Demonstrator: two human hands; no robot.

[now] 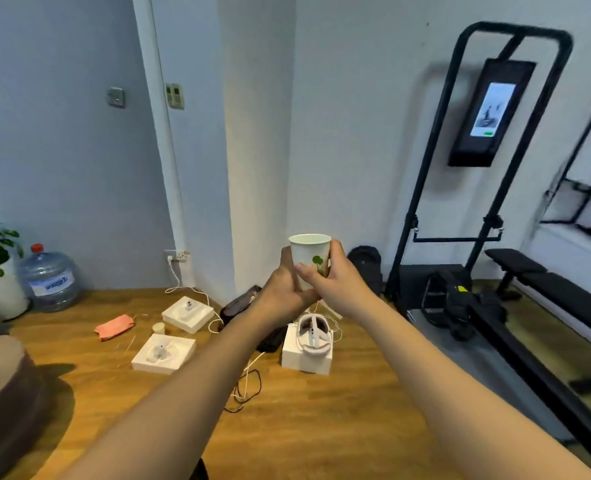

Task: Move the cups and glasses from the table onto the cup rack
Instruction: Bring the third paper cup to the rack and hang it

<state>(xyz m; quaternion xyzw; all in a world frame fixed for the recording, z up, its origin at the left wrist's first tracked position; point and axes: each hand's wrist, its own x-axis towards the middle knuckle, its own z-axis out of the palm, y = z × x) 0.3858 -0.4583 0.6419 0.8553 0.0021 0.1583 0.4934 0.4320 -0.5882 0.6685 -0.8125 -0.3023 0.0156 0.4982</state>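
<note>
A white paper cup [308, 251] with a green leaf print is held upright at arm's length in the middle of the view, its open mouth up. My left hand [285, 287] wraps round its lower left side from below. My right hand [332, 277] grips its right side, with the thumb across the front and the fingers behind. The cup's base is hidden by both hands. No table and no cup rack show in this view.
Below lies a wooden floor [322, 427] with white boxes [164, 351], a white headset on a box [313, 336], cables, a pink cloth [114, 326] and a water jug [49, 278]. A black stand with a screen [491, 112] and a bench [543, 282] stand right.
</note>
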